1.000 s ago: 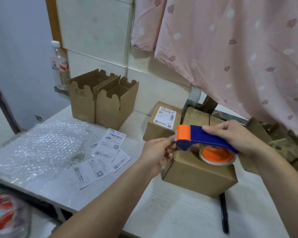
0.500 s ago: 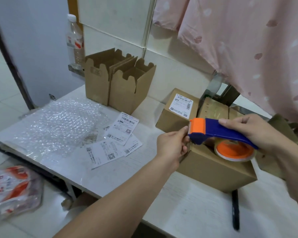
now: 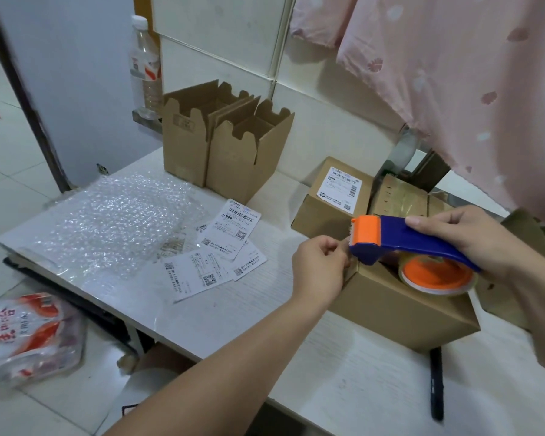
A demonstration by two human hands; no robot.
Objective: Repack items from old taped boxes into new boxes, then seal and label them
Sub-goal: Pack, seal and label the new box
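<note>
A white table (image 3: 343,382) fills the view, seen from above by the person working at it. Near its front right edge lies a black pen (image 3: 436,385), just in front of a closed brown cardboard box (image 3: 406,313).

Both bare forearms reach in over this box. The right hand (image 3: 466,237) holds a blue and orange tape dispenser (image 3: 400,243) above the box's top, fingers curled over the blue handle. A roll of clear tape (image 3: 422,286) on an orange hub hangs under the handle and touches the box top. The left hand (image 3: 320,265) is at the box's upper left corner. Its fingers are curled, and its thumb and forefinger pinch together right at the dispenser's toothed orange end, apparently on the loose end of the tape, which is too faint to make out.

To the left, in the middle of the table, several white shipping labels (image 3: 211,256) lie overlapping. Beyond them, a sheet of bubble wrap (image 3: 107,221) covers the left corner.

Behind the dispenser sits a sealed box bearing a label (image 3: 334,199), and just to its right an older box wrapped in shiny tape (image 3: 400,196). At the table's back edge, two empty open boxes (image 3: 227,146) stand upright, touching.

A water bottle (image 3: 145,67) stands on a ledge behind them. A pink curtain (image 3: 453,73) hangs over the far right. On the floor at left lies a red and white plastic bag (image 3: 26,338).
</note>
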